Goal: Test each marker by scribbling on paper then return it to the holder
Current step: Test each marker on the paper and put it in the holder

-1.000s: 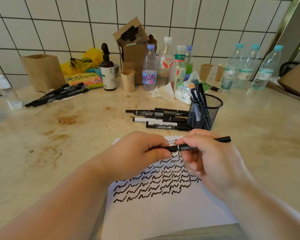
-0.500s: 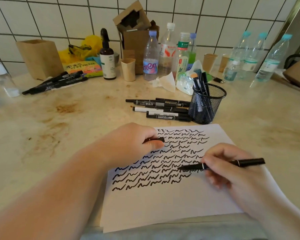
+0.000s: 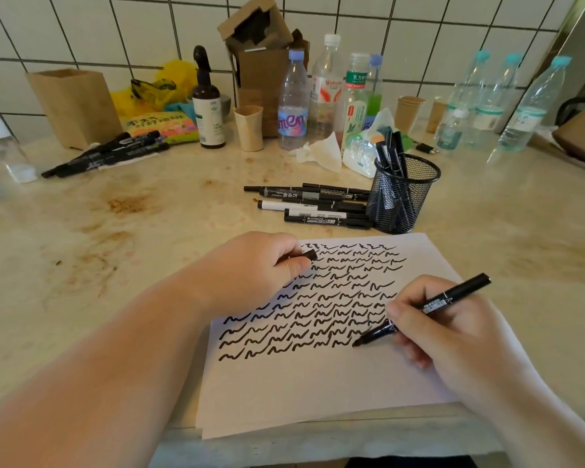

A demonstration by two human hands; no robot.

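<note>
Just then, the right hand (image 3: 453, 332) gripped a black marker (image 3: 429, 307) like a pen, fingers curled round its barrel, with the tip touching the paper (image 3: 318, 383) at the right end of the nearest row of scribbles (image 3: 318, 298). The marker's back end slanted up and away to the right. The left hand (image 3: 250, 271) was curled into a loose fist on the paper's far left corner, pinching a small black cap (image 3: 308, 255) between thumb and fingers. The paper lay at the near edge of the counter (image 3: 149, 231), its far half filled with rows of black wavy strokes and its near half blank.

Just beyond the paper stood a black mesh holder (image 3: 401, 197) with several markers upright in it. Touching its left side lay a pile of loose markers (image 3: 311, 206), all lying flat and pointing left and right. Farther off, at the far left, another bunch of markers (image 3: 105, 155) lay on the counter in front of a brown paper bag (image 3: 75, 106). Along the tiled wall (image 3: 419, 28) stood a dark pump bottle (image 3: 208, 106), a paper cup (image 3: 249, 128), a cardboard box (image 3: 260, 62), several plastic water bottles (image 3: 293, 99) and a crumpled tissue (image 3: 321, 152).
</note>
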